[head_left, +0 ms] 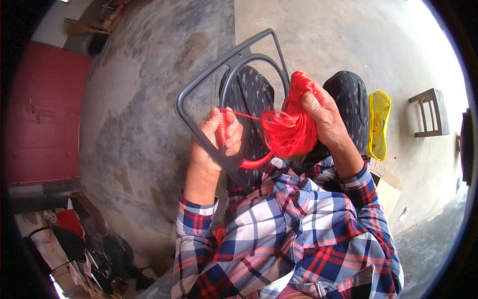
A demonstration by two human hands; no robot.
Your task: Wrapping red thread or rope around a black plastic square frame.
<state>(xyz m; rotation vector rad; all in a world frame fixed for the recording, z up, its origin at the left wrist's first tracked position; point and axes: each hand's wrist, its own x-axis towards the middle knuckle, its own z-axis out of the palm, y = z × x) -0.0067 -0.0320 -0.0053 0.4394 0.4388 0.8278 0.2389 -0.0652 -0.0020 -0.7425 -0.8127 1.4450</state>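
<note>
My left hand [211, 142] is closed around a black frame [234, 61], which has rounded corners and a ring inside it. Red cord is wound tightly round the lower part of the ring, and this wrapped stretch [256, 162] shows on both sides of my left fingers. In my right hand [326, 117] is a looped hank of red cord [291, 133], gripped near its bunched upper end. One strand runs taut from the hank across to my left thumb at the ring. The frame is tilted above my lap, and my left hand hides part of it.
Beside my right knee stands a yellow basket [379, 124]. A small wooden stool [433, 113] is farther right, and a cardboard box [389, 192] sits near my right elbow. Red doors [45, 114] are at the far left, with piled clutter [94, 249] at lower left.
</note>
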